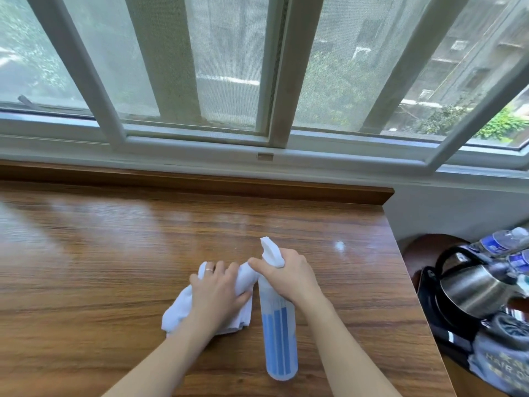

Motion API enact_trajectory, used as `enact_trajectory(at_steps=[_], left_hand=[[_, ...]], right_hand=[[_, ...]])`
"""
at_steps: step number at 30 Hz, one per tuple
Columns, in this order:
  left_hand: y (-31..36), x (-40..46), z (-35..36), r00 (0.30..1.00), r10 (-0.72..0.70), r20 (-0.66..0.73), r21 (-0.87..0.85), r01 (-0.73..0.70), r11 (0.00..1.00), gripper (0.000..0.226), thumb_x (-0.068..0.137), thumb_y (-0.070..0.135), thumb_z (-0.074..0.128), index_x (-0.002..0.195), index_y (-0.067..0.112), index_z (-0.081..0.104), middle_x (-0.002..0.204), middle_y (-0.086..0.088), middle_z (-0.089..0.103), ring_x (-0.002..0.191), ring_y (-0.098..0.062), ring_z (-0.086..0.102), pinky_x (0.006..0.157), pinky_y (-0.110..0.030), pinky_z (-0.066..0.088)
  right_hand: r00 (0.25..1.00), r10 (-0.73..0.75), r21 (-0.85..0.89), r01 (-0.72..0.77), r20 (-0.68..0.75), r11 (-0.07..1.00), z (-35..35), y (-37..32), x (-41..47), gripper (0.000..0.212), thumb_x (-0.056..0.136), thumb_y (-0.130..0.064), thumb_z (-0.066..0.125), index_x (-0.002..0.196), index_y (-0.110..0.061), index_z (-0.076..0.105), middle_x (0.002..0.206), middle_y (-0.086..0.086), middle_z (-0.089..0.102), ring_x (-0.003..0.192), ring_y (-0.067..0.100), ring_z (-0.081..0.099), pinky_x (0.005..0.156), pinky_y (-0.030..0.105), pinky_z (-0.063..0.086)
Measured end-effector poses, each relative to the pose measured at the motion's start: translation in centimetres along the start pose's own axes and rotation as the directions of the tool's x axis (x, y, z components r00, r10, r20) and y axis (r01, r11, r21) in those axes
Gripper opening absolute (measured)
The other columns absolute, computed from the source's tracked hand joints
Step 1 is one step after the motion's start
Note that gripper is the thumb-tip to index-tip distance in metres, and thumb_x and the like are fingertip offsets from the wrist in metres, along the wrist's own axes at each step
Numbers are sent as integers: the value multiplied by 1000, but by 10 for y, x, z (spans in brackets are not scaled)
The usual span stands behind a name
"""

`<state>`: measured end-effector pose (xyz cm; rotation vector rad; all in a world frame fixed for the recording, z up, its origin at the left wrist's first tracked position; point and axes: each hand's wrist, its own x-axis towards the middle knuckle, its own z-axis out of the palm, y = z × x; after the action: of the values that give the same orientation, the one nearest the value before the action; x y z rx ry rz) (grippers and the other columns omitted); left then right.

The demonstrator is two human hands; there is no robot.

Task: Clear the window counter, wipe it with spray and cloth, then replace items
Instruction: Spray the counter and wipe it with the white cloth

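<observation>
On the wooden window counter (pixel 114 253), near its right end, your two hands meet over the cleaning things. Your right hand (pixel 289 275) is wrapped around the neck of the spray bottle (pixel 279 333), fingers curled just under the white trigger head (pixel 272 252), whose nozzle points away from you toward the window frame (pixel 197 138). That bottle is translucent with blue vertical stripes on its lower body, and it leans back toward you, its base close to the counter's near edge; whether the base touches the wood or hangs just above it cannot be told from this view. Your left hand (pixel 219 287), with a ring (pixel 209 270) on one finger, lies on top of the white cloth (pixel 183 310), just left of the bottle, fingers bent over a bunched fold so that it grasps the cloth while pressing it to the counter. One end of the cloth runs up under your right hand's fingertips beside the bottle's neck. Beyond the bottle, a small bright wet-looking spot (pixel 339 245) shines on the wood. Off the counter's right end and lower down sit a stainless steel kettle (pixel 475 290) with a black handle, capped plastic water bottles (pixel 498 242) behind it, and a grey-blue hair dryer bag (pixel 503 365) nearer you.
</observation>
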<state>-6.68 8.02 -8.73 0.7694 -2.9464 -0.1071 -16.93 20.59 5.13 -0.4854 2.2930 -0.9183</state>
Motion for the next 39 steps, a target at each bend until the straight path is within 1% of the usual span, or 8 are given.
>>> enact_trajectory(at_steps=[3, 10, 13, 17, 21, 27, 34, 39], left_hand=[[-3, -5, 2, 998, 12, -62, 5, -11, 1000, 57, 67, 67, 47, 96, 22, 65, 83, -1, 59, 78, -28, 58, 60, -40, 37], [-14, 43, 1, 990, -7, -144, -6, 7, 1000, 66, 67, 80, 45, 79, 17, 59, 75, -4, 53, 73, -30, 55, 59, -39, 34], [-19, 70, 5, 989, -5, -146, -7, 4, 1000, 68, 65, 78, 42, 81, 15, 61, 77, -7, 56, 74, -31, 55, 61, -40, 35], [-26, 106, 8, 996, -5, -86, 62, 11, 998, 64, 66, 76, 63, 85, 15, 60, 81, -9, 56, 80, -32, 55, 62, -40, 36], [-22, 125, 3, 999, -47, 3, 85, 47, 995, 64, 73, 80, 51, 99, 23, 60, 95, -4, 58, 95, -29, 54, 69, -41, 37], [-14, 96, -1, 998, -39, 44, 36, 37, 999, 63, 69, 78, 44, 102, 25, 58, 100, -2, 56, 96, -28, 52, 70, -42, 34], [-14, 51, 5, 1000, -11, -14, 20, 11, 1000, 80, 56, 75, 65, 117, 24, 61, 99, -5, 60, 95, -31, 57, 67, -45, 40], [-22, 78, 8, 995, -42, -89, -6, 42, 999, 65, 64, 79, 50, 96, 24, 63, 86, -3, 56, 90, -31, 49, 62, -40, 37]], right_hand=[[1000, -4, 5, 4, 7, 1000, 1, -3, 5, 42, 80, -59, 67, 68, -21, 53, 64, -7, 52, 60, 11, 47, 60, 30, 38], [1000, 6, 3, -6, 18, 1000, -3, -12, 15, 32, 83, -53, 67, 69, -26, 57, 67, -9, 57, 63, 9, 51, 58, 27, 38], [999, 14, 15, -15, 32, 1000, -2, -12, 19, 32, 81, -54, 66, 69, -26, 58, 65, -9, 58, 63, 8, 51, 58, 27, 39], [999, 8, 10, -9, 48, 1000, -3, -14, 22, 32, 83, -53, 66, 66, -28, 53, 66, -9, 57, 63, 8, 51, 59, 27, 39], [999, 20, 21, -20, 38, 1000, -4, -13, 25, 35, 83, -51, 66, 66, -26, 51, 65, -9, 55, 62, 8, 48, 61, 29, 38], [999, 35, 40, -36, 10, 999, -8, -18, 31, 38, 82, -55, 67, 68, -23, 54, 63, -9, 54, 61, 8, 48, 58, 26, 37], [999, 35, 38, -35, 2, 999, -10, -30, 40, 44, 86, -61, 64, 71, -21, 53, 69, -6, 54, 64, 11, 49, 59, 27, 36], [999, 41, 36, -41, -6, 999, -9, -35, 47, 46, 86, -60, 64, 62, -24, 47, 63, -9, 50, 61, 9, 46, 57, 28, 34]])
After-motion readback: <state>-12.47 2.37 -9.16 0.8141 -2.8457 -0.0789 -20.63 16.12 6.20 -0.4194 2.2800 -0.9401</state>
